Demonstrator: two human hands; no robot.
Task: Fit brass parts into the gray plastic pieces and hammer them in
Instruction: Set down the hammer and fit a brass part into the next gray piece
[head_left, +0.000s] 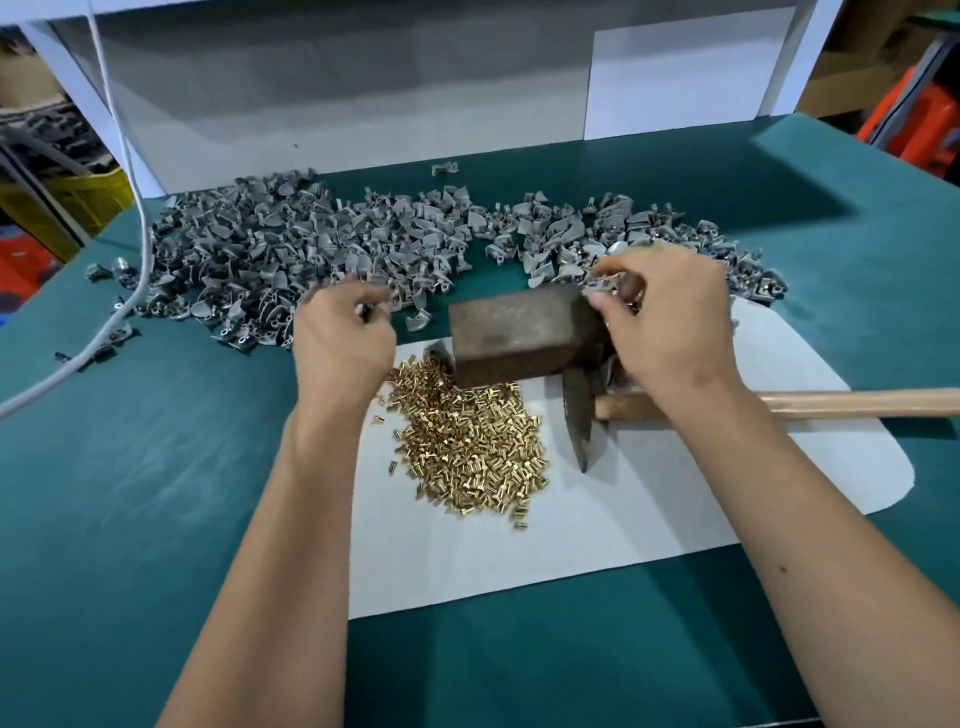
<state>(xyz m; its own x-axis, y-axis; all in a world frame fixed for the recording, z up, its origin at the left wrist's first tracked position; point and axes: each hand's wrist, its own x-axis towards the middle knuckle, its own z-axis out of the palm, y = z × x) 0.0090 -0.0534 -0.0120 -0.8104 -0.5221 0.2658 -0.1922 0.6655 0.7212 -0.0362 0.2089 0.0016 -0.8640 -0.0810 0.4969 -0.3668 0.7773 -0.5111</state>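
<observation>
Head view: beside the metal block (524, 332), the right hand (670, 317) pinches a gray piece (597, 288) at its far right corner; the left hand (340, 338) curls on something small, unclear what. Brass parts (467, 441) lie in front of the block. Seat the pin straight before hammering.

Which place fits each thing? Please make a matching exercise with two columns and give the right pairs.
Things:
1. brass parts
2. gray plastic pieces
3. hammer
4. metal block

Places:
A. heaped along the far side of the green table
B. between the two hands
C. piled on the white sheet, nearer than the block
D. lying on the white sheet, handle pointing right

Pairs: 1-C, 2-A, 3-D, 4-B
</observation>
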